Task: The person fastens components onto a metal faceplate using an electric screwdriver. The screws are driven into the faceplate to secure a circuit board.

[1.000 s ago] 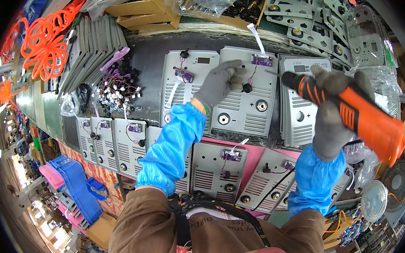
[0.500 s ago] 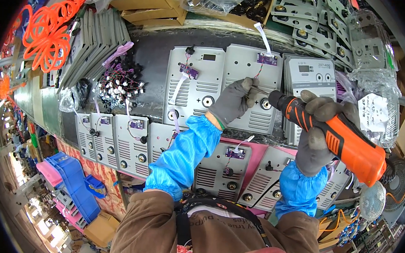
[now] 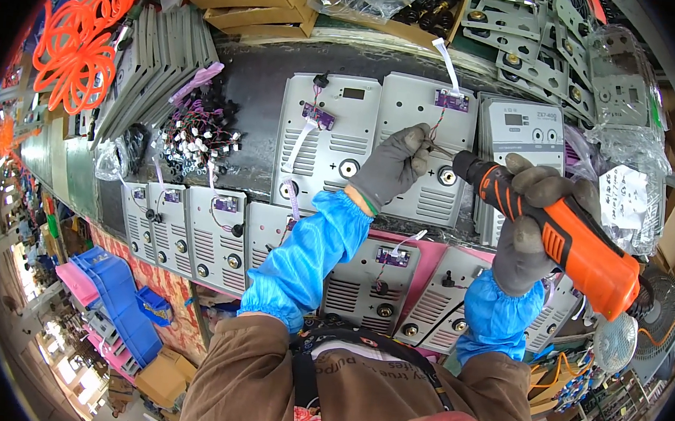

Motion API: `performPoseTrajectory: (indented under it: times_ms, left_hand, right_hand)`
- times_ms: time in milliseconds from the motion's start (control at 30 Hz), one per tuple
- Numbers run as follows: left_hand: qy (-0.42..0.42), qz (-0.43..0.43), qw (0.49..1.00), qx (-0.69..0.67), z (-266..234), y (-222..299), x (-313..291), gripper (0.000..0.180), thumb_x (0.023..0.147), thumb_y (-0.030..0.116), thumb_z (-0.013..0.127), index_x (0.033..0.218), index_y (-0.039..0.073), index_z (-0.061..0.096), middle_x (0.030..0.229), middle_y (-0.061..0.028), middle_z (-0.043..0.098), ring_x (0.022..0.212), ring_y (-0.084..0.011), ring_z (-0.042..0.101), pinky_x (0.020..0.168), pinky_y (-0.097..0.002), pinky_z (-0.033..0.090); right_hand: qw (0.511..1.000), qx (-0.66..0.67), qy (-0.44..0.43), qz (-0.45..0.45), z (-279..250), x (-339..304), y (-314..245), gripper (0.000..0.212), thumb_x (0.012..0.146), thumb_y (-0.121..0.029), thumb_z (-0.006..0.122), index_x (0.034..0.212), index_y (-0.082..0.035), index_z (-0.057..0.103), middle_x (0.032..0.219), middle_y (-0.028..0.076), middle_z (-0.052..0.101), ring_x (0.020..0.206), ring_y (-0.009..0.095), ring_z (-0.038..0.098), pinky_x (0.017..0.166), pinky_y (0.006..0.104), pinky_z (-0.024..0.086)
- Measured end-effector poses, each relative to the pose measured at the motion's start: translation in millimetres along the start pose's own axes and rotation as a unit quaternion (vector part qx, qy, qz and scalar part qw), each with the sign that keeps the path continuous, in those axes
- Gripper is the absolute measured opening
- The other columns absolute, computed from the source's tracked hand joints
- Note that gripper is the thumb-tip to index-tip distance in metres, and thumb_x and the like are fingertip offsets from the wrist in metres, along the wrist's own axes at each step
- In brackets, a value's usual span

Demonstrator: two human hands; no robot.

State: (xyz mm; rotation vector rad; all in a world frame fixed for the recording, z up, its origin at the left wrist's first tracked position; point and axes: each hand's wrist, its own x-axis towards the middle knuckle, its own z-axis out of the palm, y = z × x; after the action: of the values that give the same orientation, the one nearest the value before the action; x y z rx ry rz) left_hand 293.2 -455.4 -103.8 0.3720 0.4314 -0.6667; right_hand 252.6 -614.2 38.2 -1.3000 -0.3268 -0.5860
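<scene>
My right hand (image 3: 529, 251) is wrapped round an orange and black cordless screwdriver (image 3: 590, 263). Its thin bit points left and meets the fingertips of my left hand (image 3: 391, 167). Those fingers are pinched at the bit tip, over a grey metal panel (image 3: 412, 110) with vents and a round socket. Thin twisted wires (image 3: 438, 125) run down from a small purple circuit board (image 3: 452, 100) on this panel to the pinch. What the fingertips hold is too small to make out. A similar panel (image 3: 294, 102) with a board and dangling connector lies to the left.
More panels (image 3: 210, 256) stand in a row along the near edge. Wire harnesses (image 3: 193, 142) lie heaped at left, beside stacked panels (image 3: 147, 72) and an orange coiled hose (image 3: 78, 63). A printed panel (image 3: 522, 126) lies on a stack at right. Cardboard boxes (image 3: 250, 5) line the back.
The panels appear shifted slightly within the view. The screwdriver's rear end sits a little lower, while both hands keep their grips and the bit stays at my left fingertips.
</scene>
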Motion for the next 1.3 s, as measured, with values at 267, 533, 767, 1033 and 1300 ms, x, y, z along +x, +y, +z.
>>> performPoseTrajectory:
  times_ms: [267,533,767,1033,1300]
  left_hand:
    - [0.048,-0.034,0.989,0.137,5.7,4.5,1.5,0.043,0.082,0.046,0.065,0.093,0.004,0.062,0.071,0.0016,0.053,0.058,-0.0068,0.046,0.049,-0.0189,0.037]
    - [0.033,-0.006,0.996,0.081,6.7,1.2,1.8,0.037,0.084,0.042,0.064,0.091,0.006,0.061,0.072,0.0024,0.054,0.057,-0.0066,0.047,0.048,-0.0180,0.037]
    - [-0.077,-0.104,0.985,0.116,-5.1,18.1,8.3,0.036,0.087,0.039,0.063,0.098,0.004,0.061,0.075,0.0006,0.056,0.062,-0.0069,0.051,0.051,-0.0191,0.041]
    - [0.083,0.289,0.467,0.831,19.5,50.8,60.3,0.065,0.079,0.034,0.068,0.135,0.014,0.042,0.088,-0.0103,0.064,0.079,-0.0260,0.063,0.069,-0.0366,0.050]
    - [0.079,0.240,0.389,0.886,4.6,46.3,93.1,0.072,0.072,0.050,0.069,0.132,0.019,0.045,0.092,-0.0090,0.067,0.084,-0.0290,0.064,0.068,-0.0397,0.050]
  right_hand:
    - [1.000,0.003,0.013,0.009,-0.1,-1.1,3.3,0.071,0.074,-0.018,0.077,0.132,-0.010,0.037,0.090,0.007,0.058,0.081,0.025,0.060,0.085,0.0526,0.050]
    - [1.000,0.008,0.027,0.009,-0.4,1.0,-0.2,0.067,0.072,-0.019,0.080,0.127,-0.010,0.042,0.087,0.006,0.058,0.079,0.025,0.060,0.084,0.0524,0.050]
    - [0.999,-0.001,0.040,-0.002,-0.5,1.8,2.7,0.065,0.072,-0.020,0.080,0.123,-0.008,0.041,0.082,0.006,0.056,0.076,0.025,0.060,0.083,0.0512,0.051]
    - [0.994,-0.085,0.063,-0.003,-0.8,33.1,42.1,0.056,0.073,0.007,0.059,0.124,0.002,0.036,0.091,0.014,0.062,0.086,0.028,0.063,0.090,0.0463,0.048]
    - [0.970,-0.239,0.005,0.041,-13.0,36.7,65.6,0.052,0.069,0.007,0.064,0.117,0.003,0.044,0.089,0.010,0.065,0.090,0.022,0.063,0.095,0.0358,0.042]
